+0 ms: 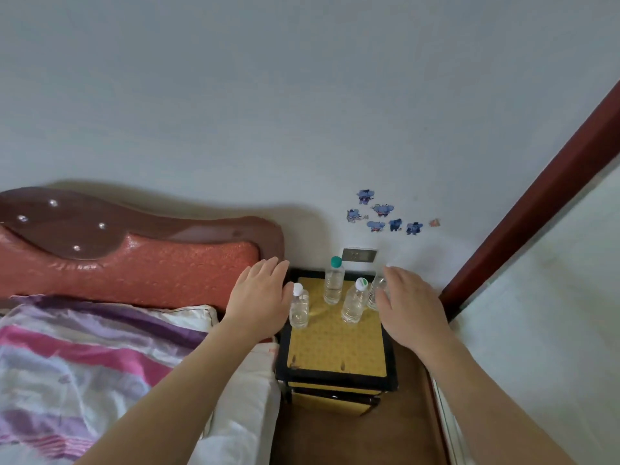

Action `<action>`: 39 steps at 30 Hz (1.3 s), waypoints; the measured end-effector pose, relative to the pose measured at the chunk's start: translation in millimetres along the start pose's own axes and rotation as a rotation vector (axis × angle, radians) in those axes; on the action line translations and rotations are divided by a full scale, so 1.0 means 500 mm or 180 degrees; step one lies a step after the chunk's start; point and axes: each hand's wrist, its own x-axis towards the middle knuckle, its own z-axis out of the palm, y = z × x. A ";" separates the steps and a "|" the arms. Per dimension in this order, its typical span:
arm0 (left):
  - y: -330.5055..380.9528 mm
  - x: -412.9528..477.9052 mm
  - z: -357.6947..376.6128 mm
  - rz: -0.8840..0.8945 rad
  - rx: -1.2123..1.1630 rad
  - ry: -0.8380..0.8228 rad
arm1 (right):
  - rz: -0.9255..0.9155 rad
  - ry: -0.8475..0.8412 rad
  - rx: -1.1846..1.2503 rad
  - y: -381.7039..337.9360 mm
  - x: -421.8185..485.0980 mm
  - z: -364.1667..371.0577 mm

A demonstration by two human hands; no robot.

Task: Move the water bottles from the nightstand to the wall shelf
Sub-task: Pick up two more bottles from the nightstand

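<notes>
Several clear water bottles stand upright on the yellow-topped nightstand (335,350). A white-capped bottle (299,308) is at the left, just right of my left hand (260,295), whose fingers are spread and hold nothing. A green-capped bottle (334,285) stands at the back. A bottle with a white-and-green cap (354,302) is in the middle. A further bottle (376,292) at the right is partly hidden behind my right hand (407,305), which is open and close beside it. No wall shelf is in view.
A bed with a red padded headboard (134,263) and a striped cover (84,357) lies to the left. A wall socket (359,255) and blue stickers (382,213) are behind the nightstand. A dark red door frame (536,209) runs along the right.
</notes>
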 end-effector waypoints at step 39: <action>-0.166 0.218 0.504 -0.0788 -0.1706 -0.0925 | 0.1012 -0.0661 0.1773 0.174 0.276 0.504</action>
